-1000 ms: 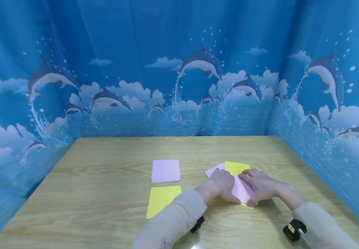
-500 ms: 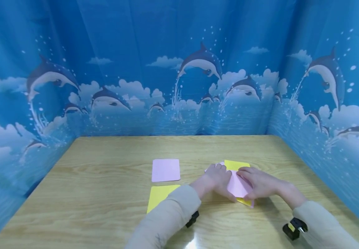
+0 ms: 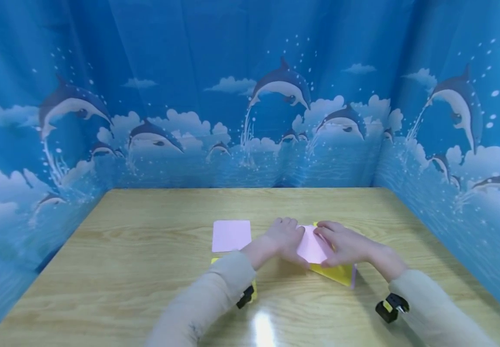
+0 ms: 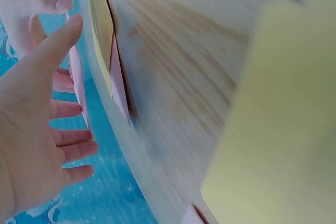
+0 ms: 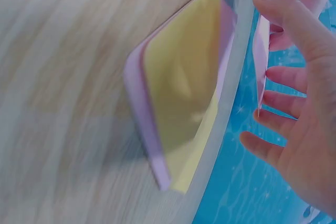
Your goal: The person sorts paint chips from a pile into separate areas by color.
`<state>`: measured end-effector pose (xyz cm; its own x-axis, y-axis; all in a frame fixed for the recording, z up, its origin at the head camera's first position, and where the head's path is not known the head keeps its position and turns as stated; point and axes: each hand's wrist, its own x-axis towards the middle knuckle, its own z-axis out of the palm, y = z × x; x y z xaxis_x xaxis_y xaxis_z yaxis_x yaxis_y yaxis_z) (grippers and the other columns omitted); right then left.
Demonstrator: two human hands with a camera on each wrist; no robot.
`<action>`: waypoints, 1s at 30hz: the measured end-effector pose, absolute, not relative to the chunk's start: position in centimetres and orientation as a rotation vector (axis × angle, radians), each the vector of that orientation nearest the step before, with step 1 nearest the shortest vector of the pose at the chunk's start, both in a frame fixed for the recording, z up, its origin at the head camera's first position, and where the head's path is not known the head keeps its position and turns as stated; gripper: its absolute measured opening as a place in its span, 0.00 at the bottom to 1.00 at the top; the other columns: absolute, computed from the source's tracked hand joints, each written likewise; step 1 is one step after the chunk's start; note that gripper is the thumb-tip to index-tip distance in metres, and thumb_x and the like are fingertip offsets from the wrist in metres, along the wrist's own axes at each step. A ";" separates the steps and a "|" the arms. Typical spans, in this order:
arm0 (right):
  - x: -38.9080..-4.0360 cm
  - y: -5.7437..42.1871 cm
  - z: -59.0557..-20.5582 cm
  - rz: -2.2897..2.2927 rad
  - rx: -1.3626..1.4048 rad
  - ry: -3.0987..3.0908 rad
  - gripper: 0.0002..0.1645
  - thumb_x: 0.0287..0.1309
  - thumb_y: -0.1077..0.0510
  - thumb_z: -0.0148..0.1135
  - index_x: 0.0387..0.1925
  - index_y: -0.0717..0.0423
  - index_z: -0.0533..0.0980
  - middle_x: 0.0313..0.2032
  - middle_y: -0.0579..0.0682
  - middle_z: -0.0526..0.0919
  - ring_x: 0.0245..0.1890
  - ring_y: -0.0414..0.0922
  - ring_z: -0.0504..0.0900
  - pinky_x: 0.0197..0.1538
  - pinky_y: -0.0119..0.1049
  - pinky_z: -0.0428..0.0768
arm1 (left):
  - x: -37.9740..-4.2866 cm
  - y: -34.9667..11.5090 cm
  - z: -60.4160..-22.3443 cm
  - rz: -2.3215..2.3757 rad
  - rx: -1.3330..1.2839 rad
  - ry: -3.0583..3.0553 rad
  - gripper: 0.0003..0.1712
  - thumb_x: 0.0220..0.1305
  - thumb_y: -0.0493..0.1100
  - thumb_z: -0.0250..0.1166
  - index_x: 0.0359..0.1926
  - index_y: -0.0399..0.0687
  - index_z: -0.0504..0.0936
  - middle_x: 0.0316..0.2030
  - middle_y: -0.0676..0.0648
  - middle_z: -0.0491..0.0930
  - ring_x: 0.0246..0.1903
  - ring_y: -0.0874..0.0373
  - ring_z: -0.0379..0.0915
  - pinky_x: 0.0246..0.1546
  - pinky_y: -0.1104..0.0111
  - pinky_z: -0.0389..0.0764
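A pink square card [image 3: 312, 246] is held up between both hands, slightly bent. My left hand [image 3: 282, 241] grips its left side, thumb at the near edge and fingers at the far edge. On the opposite side my right hand [image 3: 345, 246] grips it the same way. The right wrist view has this card [image 5: 261, 51] nearly edge-on, raised off the table, with the fingertips along its edge. Below and to the right lies a loose pile of yellow cards [image 5: 181, 77] and pink cards [image 5: 144, 124], turned at different angles and partly covered by the right hand.
On the wooden table [image 3: 146, 226], left of the hands, lies another pink card [image 3: 231, 236]. A yellow card [image 3: 253, 291] nearer the front is mostly hidden under the left forearm. A blue dolphin-print curtain [image 3: 189, 96] closes off the back and sides.
Both hands have carried the pink card leftward and slightly away from the pile. More of a yellow card in the pile now shows, while the left forearm covers more of the yellow card at left.
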<state>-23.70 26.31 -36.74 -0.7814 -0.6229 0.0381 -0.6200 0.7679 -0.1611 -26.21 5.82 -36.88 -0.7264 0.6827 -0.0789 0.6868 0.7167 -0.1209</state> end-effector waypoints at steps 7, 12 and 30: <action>-25.1 23.4 -36.5 -0.264 -1.099 2.915 0.46 0.43 0.43 0.70 0.58 0.68 0.67 0.59 0.67 0.66 0.58 0.62 0.67 0.57 0.55 0.70 | -26.8 2.6 -36.6 -0.198 1.119 2.912 0.52 0.41 0.80 0.59 0.58 0.49 0.69 0.49 0.48 0.71 0.49 0.55 0.66 0.55 0.62 0.67; -25.7 21.6 -36.5 -0.284 -1.152 2.910 0.47 0.41 0.43 0.70 0.57 0.68 0.66 0.58 0.69 0.65 0.57 0.63 0.67 0.56 0.55 0.70 | -26.9 0.6 -36.2 -0.202 1.094 2.938 0.53 0.42 0.79 0.59 0.61 0.48 0.68 0.54 0.46 0.70 0.54 0.53 0.64 0.59 0.59 0.65; -27.0 16.0 -35.9 -0.251 -1.112 2.882 0.51 0.43 0.38 0.69 0.63 0.61 0.63 0.63 0.65 0.62 0.61 0.60 0.65 0.59 0.54 0.68 | -27.6 -6.1 -36.6 -0.078 1.053 3.006 0.52 0.42 0.77 0.62 0.59 0.45 0.70 0.51 0.45 0.71 0.51 0.53 0.65 0.58 0.58 0.67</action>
